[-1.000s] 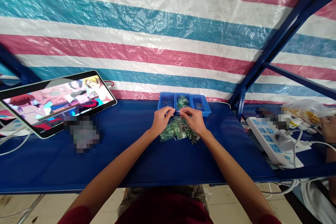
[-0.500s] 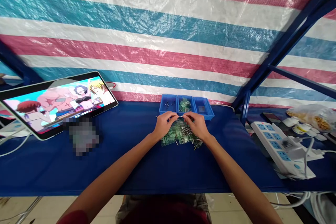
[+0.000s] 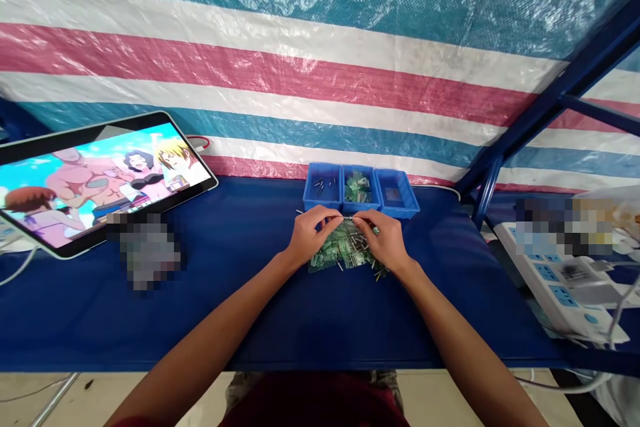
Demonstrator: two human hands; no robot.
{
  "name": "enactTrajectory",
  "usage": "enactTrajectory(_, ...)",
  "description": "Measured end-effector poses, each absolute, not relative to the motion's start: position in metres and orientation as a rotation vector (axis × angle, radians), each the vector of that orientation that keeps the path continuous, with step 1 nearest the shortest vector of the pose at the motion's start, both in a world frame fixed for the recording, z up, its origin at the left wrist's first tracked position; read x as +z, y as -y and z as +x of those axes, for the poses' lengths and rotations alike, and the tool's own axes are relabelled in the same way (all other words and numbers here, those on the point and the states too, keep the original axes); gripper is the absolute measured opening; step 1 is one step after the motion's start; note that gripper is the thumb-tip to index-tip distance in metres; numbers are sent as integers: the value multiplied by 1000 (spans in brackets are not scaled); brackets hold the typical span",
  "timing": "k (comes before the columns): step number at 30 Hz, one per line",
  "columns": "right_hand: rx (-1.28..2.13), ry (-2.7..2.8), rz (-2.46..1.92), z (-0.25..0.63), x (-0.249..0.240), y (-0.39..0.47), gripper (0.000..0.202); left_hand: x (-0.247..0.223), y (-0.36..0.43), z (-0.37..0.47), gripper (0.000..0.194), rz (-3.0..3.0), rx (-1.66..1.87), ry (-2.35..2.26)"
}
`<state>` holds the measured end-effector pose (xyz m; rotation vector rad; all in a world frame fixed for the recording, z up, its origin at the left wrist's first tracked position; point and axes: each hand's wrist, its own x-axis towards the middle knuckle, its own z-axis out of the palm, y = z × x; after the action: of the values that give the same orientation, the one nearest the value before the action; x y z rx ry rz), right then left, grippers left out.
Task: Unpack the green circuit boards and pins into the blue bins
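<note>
My left hand and my right hand meet at the fingertips, each closed in a pinch. Between them shows a tiny silvery piece, too small to name with certainty. Under the hands lies a pile of small green-tinted clear packets mixed with thin metal pins. Just beyond stand three joined blue bins: the left bin has a few metal pins, the middle bin holds packets, and the right bin has a small flat clear item at its bottom.
A tablet playing a cartoon leans at the left, with a blurred-out item before it. On the right are a white power strip with plugs and cables, and a blue metal frame. Striped sheeting hangs behind the blue table.
The camera view has tilted down and shifted slightly. Both hands keep their fingertips together over the pile, with the silvery piece still between them.
</note>
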<state>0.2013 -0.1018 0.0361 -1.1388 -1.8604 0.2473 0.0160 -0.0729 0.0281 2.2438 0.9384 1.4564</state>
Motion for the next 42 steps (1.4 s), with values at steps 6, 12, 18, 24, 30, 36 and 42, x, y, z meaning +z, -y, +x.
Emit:
enactTrajectory(6, 234, 1872, -1115, 202, 36, 101, 26, 26, 71, 14, 21, 2332, 1479, -886)
enactTrajectory(12, 217, 1832, -1070, 203, 30, 96, 22, 23, 69, 14, 25, 2402, 1503, -902)
enactTrajectory(18, 193, 1858, -1066, 206, 30, 92, 24, 22, 70, 16, 19, 2425, 1528, -867)
enactTrajectory(24, 181, 1896, -1075, 207, 35, 96, 29, 22, 71, 17, 17, 2396, 1598, -873)
enactTrajectory(30, 210, 1893, -1098, 207, 37, 98, 28, 30, 78, 18, 27, 2347, 1467, -967)
enactTrajectory(36, 231, 1873, -1067, 207, 38, 99, 27, 36, 81, 20, 37, 2256, 1371, -956)
enactTrajectory(42, 352, 1857, -1036, 205, 46, 99, 22, 43, 81, 20, 40, 2077, 1314, -894)
